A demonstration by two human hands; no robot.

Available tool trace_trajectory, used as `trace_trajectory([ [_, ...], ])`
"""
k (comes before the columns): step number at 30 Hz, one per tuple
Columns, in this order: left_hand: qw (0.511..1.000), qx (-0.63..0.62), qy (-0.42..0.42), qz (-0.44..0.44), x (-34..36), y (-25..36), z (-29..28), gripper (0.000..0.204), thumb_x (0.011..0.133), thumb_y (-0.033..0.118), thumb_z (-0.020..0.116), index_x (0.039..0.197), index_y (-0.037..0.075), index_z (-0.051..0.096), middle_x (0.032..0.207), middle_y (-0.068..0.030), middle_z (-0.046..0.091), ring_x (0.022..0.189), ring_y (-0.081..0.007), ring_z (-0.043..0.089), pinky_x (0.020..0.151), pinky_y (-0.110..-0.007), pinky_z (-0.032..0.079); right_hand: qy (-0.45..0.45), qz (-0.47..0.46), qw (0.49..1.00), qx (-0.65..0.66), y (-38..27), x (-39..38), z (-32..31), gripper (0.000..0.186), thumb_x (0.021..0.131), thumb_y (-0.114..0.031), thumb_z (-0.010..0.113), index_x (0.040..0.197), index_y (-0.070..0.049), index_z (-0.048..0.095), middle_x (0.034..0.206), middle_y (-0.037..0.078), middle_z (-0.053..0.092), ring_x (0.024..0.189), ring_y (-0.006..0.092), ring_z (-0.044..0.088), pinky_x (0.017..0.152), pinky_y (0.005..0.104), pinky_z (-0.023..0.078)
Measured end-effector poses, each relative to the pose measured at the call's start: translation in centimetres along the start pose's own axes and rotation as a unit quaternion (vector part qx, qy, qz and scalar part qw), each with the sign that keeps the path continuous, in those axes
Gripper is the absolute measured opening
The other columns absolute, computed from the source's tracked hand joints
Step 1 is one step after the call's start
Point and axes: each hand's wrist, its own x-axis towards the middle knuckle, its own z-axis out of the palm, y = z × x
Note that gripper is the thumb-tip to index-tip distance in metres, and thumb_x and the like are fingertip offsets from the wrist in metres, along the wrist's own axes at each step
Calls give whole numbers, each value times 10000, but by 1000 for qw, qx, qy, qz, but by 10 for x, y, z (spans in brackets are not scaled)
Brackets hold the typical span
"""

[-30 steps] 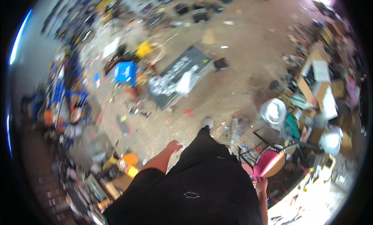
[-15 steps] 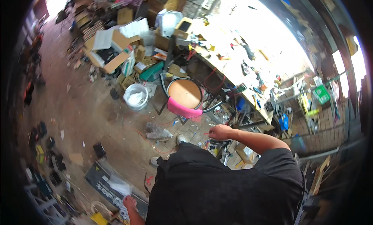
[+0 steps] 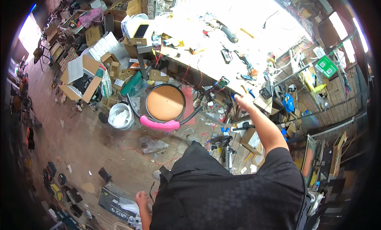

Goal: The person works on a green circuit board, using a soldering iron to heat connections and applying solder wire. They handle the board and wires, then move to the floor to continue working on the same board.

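My right hand (image 3: 244, 102) reaches forward over the near edge of the workbench (image 3: 206, 69). Its fingers are curled together; what they hold, if anything, is too small to make out. Pliers with blue handles (image 3: 249, 77) and a green-cased device (image 3: 223, 82) lie on the bench close to it. Low on the left hangs my left hand (image 3: 141, 199), loosely closed, nothing visible in it. Below it on the floor is a flat dark carton (image 3: 109, 202) with clear plastic wrap (image 3: 129, 205) on top.
A round-seated chair (image 3: 165, 103) with a pink-padded rail stands at the bench. Left of it are a white bucket (image 3: 120, 116) and an open cardboard box (image 3: 81, 79). A dark metal stand (image 3: 226, 142) is by my feet; crumpled plastic (image 3: 152, 144) and red wire litter the floor.
My right hand has gone from above the floor by my feet up to the bench edge. The view has swung right and nearer the bench. My left hand stays low at my side.
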Motion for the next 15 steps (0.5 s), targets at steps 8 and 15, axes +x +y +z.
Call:
trace_trajectory([
  [8,996,65,49,-36,-113,-4,146,86,970,167,622,1021,99,611,735,5,568,572,-118,538,458,-274,430,106,-49,991,-57,38,307,21,794,889,-487,670,1486,-38,402,1374,209,521,1134,349,541,847,462,523],
  [15,993,114,21,-29,-173,-49,166,209,974,142,591,776,112,529,648,-13,546,491,-121,504,422,-271,415,-22,58,997,-48,-39,299,37,876,821,-572,713,1453,-16,470,1422,241,528,1194,421,582,918,528,547],
])
